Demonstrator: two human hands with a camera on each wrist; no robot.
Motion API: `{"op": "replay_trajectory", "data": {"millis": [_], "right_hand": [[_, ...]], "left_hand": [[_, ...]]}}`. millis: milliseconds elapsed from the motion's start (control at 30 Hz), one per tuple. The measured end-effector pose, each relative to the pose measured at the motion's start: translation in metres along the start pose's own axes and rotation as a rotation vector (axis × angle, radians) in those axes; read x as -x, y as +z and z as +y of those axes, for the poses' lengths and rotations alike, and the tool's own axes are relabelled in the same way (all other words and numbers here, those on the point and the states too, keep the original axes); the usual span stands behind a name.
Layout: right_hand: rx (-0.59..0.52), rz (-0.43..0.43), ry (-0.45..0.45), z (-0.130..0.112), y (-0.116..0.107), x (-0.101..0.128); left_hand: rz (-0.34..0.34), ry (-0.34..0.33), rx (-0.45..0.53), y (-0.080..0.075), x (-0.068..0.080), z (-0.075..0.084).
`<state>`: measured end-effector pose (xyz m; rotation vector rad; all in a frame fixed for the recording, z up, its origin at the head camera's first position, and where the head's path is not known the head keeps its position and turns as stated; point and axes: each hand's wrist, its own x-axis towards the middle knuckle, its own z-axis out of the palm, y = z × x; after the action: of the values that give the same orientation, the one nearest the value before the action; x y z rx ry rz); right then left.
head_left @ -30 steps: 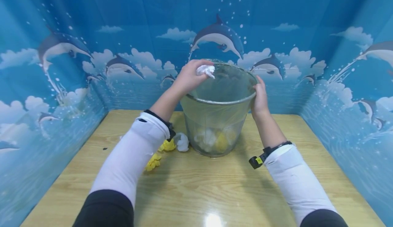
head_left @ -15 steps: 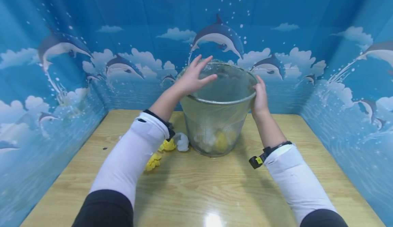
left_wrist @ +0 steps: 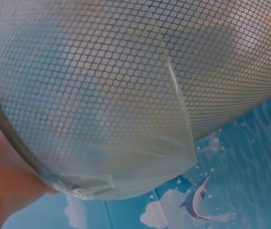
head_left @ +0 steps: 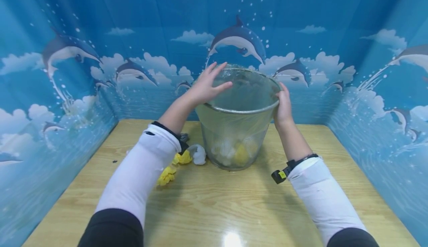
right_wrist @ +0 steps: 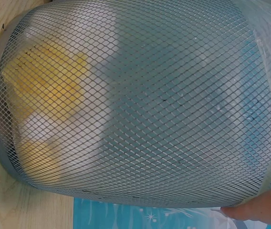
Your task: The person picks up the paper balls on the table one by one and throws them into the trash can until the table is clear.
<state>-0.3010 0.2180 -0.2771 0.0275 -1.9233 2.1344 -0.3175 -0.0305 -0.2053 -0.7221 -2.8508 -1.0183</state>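
Observation:
A silver wire mesh wastebasket [head_left: 234,128], lined with a thin clear plastic bag [left_wrist: 140,176], stands upright on the table. White and yellow crumpled paper balls [right_wrist: 45,81] show through its mesh near the bottom. My left hand [head_left: 208,85] is at the left side of the rim, fingers spread and thumb over the mouth, holding nothing. On the opposite side, my right hand [head_left: 283,105] grips the rim [head_left: 279,94]. Two yellow crumpled paper balls [head_left: 182,158] and a white crumpled paper ball [head_left: 199,155] lie on the table left of the basket, partly behind my left forearm.
The wooden table [head_left: 220,210] runs up to blue curtains [head_left: 160,13] printed with dolphins at the back and both sides. A small dark speck [head_left: 115,161] lies at the left of the table.
A white crumpled paper ball in my left hand one second ago was let go over the basket's mouth. The left fingers spread, and the hand has drawn slightly left. My right hand stayed put.

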Motion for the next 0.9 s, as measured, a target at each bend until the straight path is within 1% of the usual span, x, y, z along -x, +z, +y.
{"op": "replay_trajectory", "data": {"millis": [133, 433, 600, 700, 900], "right_hand": [[0.007, 0.004, 0.002, 0.0, 0.0, 0.0], [-0.001, -0.003, -0.009, 0.001, -0.001, -0.001], [0.002, -0.005, -0.009, 0.003, -0.002, 0.001], [-0.001, -0.007, -0.013, 0.003, -0.002, 0.001], [-0.001, -0.006, -0.012, 0.0, 0.0, 0.0]], "left_hand": [[0.007, 0.006, 0.014, -0.004, 0.002, -0.005], [0.044, -0.007, -0.001, -0.01, 0.011, -0.01], [0.069, -0.022, 0.013, -0.013, 0.021, -0.02], [0.095, -0.032, 0.017, -0.015, 0.029, -0.029], [0.154, -0.011, 0.028, -0.021, 0.043, -0.042]]}}
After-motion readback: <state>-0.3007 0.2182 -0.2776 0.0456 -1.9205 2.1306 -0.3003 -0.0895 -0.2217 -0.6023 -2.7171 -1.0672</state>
